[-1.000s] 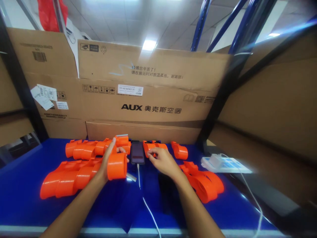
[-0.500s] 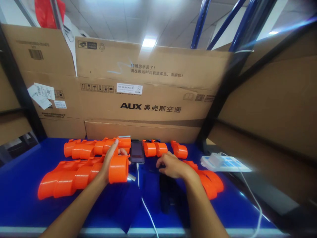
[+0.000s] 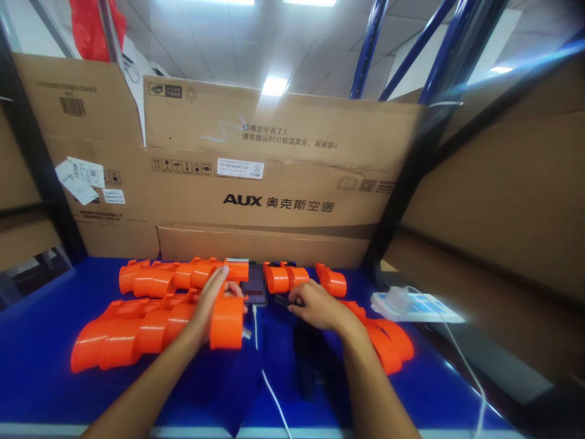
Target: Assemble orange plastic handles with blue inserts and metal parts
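A: Where's the orange plastic cylinder (image 3: 227,322)?
B: In the left hand (image 3: 208,305), fingers wrapped round it, above the blue table (image 3: 41,360).
A: The right hand (image 3: 320,306)?
B: Curled on a small black part (image 3: 284,300) beside the dark smartphone (image 3: 255,288); open table nearer the front edge.

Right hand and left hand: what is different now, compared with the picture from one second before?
The right hand drew back from the small orange pieces toward the person and now closes on a thin dark object beside the phone. The left hand kept its hold on the orange tube and shifted slightly right, partly covering the phone. The orange rows, cardboard boxes and white cable stayed put.
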The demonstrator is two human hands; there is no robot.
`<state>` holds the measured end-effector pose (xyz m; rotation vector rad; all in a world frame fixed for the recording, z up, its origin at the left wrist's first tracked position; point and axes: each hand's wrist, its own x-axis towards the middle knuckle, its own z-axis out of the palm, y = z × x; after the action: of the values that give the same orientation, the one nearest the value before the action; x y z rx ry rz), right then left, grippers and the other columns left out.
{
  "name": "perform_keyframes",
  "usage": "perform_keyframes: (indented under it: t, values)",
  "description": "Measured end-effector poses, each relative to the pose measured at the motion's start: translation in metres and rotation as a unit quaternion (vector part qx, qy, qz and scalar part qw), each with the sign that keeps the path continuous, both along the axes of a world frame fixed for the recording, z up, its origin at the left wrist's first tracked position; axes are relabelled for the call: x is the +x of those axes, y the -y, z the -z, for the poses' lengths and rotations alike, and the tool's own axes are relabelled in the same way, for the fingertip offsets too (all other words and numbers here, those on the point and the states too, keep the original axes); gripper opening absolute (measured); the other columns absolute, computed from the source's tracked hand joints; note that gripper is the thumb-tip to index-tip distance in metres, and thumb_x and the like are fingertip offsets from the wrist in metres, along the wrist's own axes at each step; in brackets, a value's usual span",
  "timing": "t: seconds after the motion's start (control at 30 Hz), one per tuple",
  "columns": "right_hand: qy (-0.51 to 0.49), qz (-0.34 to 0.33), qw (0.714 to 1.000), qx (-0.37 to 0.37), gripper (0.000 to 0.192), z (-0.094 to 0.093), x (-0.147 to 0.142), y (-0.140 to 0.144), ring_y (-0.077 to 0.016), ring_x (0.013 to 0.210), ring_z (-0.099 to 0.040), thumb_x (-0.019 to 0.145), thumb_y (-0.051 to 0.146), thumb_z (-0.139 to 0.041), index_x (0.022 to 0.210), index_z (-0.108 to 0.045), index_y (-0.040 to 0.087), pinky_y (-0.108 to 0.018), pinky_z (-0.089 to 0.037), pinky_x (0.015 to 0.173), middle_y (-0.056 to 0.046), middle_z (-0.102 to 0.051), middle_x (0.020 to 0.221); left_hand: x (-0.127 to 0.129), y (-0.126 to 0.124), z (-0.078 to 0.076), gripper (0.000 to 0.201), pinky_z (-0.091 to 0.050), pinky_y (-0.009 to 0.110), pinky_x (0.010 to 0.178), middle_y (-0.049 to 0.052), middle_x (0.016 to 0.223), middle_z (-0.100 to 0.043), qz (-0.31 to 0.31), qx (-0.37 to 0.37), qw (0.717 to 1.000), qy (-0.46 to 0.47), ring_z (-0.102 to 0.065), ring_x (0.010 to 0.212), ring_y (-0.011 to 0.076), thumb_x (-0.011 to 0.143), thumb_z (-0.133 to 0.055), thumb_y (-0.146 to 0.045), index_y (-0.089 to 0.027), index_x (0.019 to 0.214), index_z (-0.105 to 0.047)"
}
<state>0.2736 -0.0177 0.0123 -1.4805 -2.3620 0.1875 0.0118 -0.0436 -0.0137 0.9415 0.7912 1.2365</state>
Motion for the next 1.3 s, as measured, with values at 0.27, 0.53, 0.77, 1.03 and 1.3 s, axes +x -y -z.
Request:
perform_keyframes:
  t: [0.27, 0.53, 0.77, 1.03, 1.3]
  values:
    - [-0.292, -0.077, 0.941, 0.151, 0.021, -0.009, -0.040, 0.012, -0.0199, 0.079, -0.068, 0.088, 0.031, -0.061, 0.106, -0.065, 0.020, -0.032, -0.055, 0.074, -0.006, -0.072, 0.090, 0.014, -0.003, 0.009, 0.048, -0.048, 0.024, 0.052, 0.005, 0.085, -0.071, -0.023, 0.101, 0.993, -0.062, -0.066, 0.056, 0.0148, 0.079, -0.068, -0.053, -0.018, 0.108, -0.054]
    - [-0.223, -0.107, 0.938, 0.241, 0.017, -0.008, -0.053, 0.021, -0.0250, 0.091, -0.065, 0.086, 0.022, -0.060, 0.103, -0.065, 0.022, -0.040, -0.053, 0.082, -0.009, -0.071, 0.098, 0.015, -0.001, 0.008, 0.051, -0.051, 0.027, 0.058, 0.007, 0.094, -0.070, 0.010, 0.127, 0.987, -0.098, -0.068, 0.060, 0.0166, 0.079, -0.070, -0.049, -0.019, 0.118, -0.055]
    - [-0.217, -0.110, 0.937, 0.252, 0.023, -0.003, -0.054, 0.020, -0.0252, 0.091, -0.065, 0.087, 0.020, -0.057, 0.110, -0.064, 0.022, -0.039, -0.053, 0.080, -0.009, -0.070, 0.098, 0.017, 0.004, 0.003, 0.046, -0.052, 0.028, 0.060, 0.007, 0.093, -0.069, -0.005, 0.145, 0.985, -0.097, -0.068, 0.062, 0.0164, 0.079, -0.070, -0.046, -0.019, 0.114, -0.058]
    - [-0.236, -0.154, 0.936, 0.209, 0.024, -0.008, -0.058, 0.023, -0.0250, 0.094, -0.064, 0.090, 0.024, -0.060, 0.112, -0.068, 0.025, -0.042, -0.050, 0.087, -0.008, -0.071, 0.102, 0.017, 0.004, 0.004, 0.050, -0.051, 0.025, 0.055, 0.008, 0.097, -0.070, 0.005, 0.139, 0.986, -0.093, -0.067, 0.062, 0.0159, 0.076, -0.074, -0.044, -0.018, 0.114, -0.057]
    - [-0.171, 0.063, 0.979, 0.091, 0.021, -0.005, -0.027, 0.003, -0.0202, 0.068, -0.065, 0.091, 0.032, -0.053, 0.092, -0.071, 0.022, -0.029, -0.046, 0.063, -0.005, -0.071, 0.075, 0.013, -0.003, 0.010, 0.040, -0.049, 0.023, 0.052, 0.002, 0.077, -0.069, -0.011, 0.090, 0.995, -0.050, -0.067, 0.056, 0.0150, 0.073, -0.076, -0.041, -0.017, 0.101, -0.059]
